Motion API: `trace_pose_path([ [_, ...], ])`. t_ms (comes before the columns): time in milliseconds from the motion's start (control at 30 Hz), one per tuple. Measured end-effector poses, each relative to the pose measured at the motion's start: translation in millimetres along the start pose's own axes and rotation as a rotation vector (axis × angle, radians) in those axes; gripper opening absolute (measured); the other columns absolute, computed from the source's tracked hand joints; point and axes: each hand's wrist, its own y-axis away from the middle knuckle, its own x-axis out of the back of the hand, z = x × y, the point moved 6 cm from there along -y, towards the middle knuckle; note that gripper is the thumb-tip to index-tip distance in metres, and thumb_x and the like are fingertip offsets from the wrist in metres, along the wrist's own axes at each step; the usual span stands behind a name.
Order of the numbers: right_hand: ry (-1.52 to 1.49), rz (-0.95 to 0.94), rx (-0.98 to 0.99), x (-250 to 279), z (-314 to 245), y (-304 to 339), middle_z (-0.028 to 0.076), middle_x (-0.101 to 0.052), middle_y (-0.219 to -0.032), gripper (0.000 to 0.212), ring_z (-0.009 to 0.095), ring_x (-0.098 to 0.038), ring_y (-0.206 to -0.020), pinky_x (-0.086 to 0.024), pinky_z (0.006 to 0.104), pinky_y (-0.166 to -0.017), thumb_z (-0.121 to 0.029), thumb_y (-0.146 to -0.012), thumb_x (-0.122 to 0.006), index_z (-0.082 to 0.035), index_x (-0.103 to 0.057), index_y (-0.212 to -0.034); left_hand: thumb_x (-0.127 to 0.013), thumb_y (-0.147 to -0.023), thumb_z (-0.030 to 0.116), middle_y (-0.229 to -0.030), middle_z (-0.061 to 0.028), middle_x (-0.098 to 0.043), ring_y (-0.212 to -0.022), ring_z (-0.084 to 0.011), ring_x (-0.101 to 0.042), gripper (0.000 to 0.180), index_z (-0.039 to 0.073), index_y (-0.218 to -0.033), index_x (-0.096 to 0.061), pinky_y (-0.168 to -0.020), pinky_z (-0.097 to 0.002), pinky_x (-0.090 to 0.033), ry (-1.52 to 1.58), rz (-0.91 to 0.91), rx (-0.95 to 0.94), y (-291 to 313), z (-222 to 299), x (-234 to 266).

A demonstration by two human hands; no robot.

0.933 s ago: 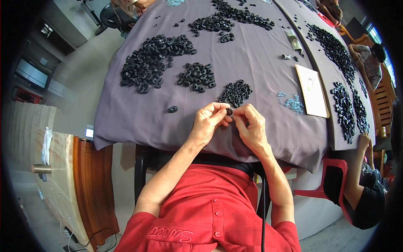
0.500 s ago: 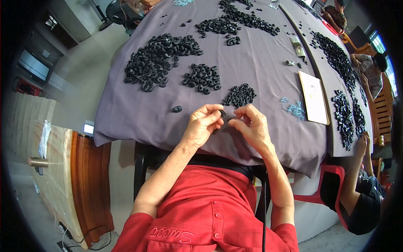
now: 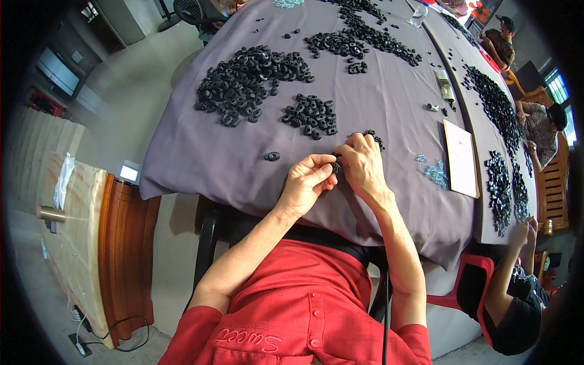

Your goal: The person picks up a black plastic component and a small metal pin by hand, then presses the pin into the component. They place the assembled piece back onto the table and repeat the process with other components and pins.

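The left hand pinches 1 black piece, the right hand's grip unclear.

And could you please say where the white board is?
In the head view, the white board lies right of the right hand, beside the blue pieces.

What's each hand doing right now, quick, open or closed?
Left hand: closed, pinching a small black piece.
Right hand: fingers bent; can't tell if it's holding anything.

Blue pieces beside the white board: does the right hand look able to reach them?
Likely yes: only open grey cloth appears to lie between the right hand and the blue pieces.
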Motion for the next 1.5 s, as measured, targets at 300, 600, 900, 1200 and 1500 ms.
trace_pose_path([
  [300, -0.423, 0.136, -0.276, 22.7, 15.2, 26.1, 0.005, -0.056, -0.079, 0.013, 0.015, -0.055, -0.067, -0.044, 0.0247, -0.062, 0.004, -0.078, -0.06, -0.003, -0.059, -0.089, -0.057, -0.089, 0.009, -0.078, -0.0024, -0.06, -0.067, -0.0106, -0.059, 0.015, 0.003, -0.103, -0.059, -0.062, -0.0214, -0.048, -0.098, 0.108, 0.032, 2.5, 1.4, -5.0],
  [600, -1.241, 0.188, -0.644, 10.4, 28.9, 55.9, 0.003, -0.061, -0.084, 0.015, 0.008, -0.059, -0.07, -0.049, 0.0213, -0.065, -0.003, -0.087, -0.057, 0.002, -0.059, -0.101, -0.057, -0.089, 0.011, -0.078, -0.0039, -0.061, -0.065, -0.0106, -0.06, 0.014, 0.005, -0.101, -0.056, -0.057, -0.0211, -0.048, -0.157, 0.099, 0.099, -14.0, -11.8, -30.9],
  [900, -1.245, 0.211, -0.726, 10.5, 34.8, 61.4, 0.003, -0.059, -0.079, 0.011, 0.009, -0.059, -0.069, -0.05, 0.0229, -0.063, -0.006, -0.087, -0.057, 0.0, -0.056, -0.096, -0.058, -0.088, 0.01, -0.078, -0.0048, -0.061, -0.064, -0.0107, -0.059, 0.014, 0.005, -0.101, -0.056, -0.058, -0.0215, -0.048, -0.136, 0.135, 0.088, -12.5, -18.2, -27.0],
  [1200, -1.164, 0.126, -0.714, 1.4, 31.4, 62.2, 0.004, -0.06, -0.077, 0.008, 0.009, -0.059, -0.065, -0.051, 0.0228, -0.059, -0.003, -0.085, -0.059, 0.001, -0.054, -0.09, -0.057, -0.089, 0.01, -0.07, -0.0044, -0.061, -0.06, -0.0111, -0.058, 0.013, 0.004, -0.101, -0.057, -0.057, -0.0212, -0.048, -0.149, 0.098, 0.087, -13.6, -18.8, -21.0],
  [1500, -1.225, 0.081, -0.661, 0.8, 28.9, 60.7, 0.005, -0.061, -0.074, 0.004, 0.01, -0.06, -0.065, -0.051, 0.0226, -0.059, 0.0, -0.085, -0.057, 0.001, -0.054, -0.085, -0.056, -0.089, 0.009, -0.07, -0.0049, -0.061, -0.06, -0.0114, -0.06, 0.014, 0.004, -0.101, -0.059, -0.056, -0.0206, -0.048, -0.13, 0.111, 0.056, -13.6, -17.0, -20.6],
])
